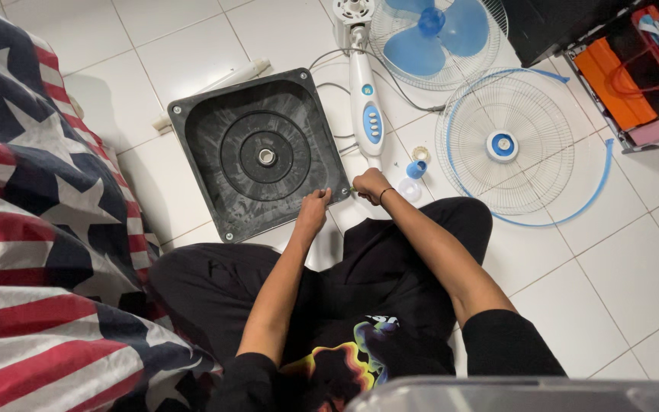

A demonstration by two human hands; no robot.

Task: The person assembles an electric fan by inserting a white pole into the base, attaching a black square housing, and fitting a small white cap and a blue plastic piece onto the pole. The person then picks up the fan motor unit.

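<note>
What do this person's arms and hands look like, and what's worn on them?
Both forearms are bare below short black sleeves. The right hand has a thin dark band around its wrist; the left hand shows no band, ring or glove. No watch shows.

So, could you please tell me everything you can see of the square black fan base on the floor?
The square black fan base lies flat and upside down on the white tiled floor, turned slightly askew. It looks like dusty, scuffed plastic, with a raised rim, rounded corners, concentric moulded rings and a metal-looking socket at the centre. Small pale screws or feet mark its corners. The left hand rests on its near edge; the right hand works at its near right corner, holding something too small to identify. A white tube pokes out behind it.
</note>
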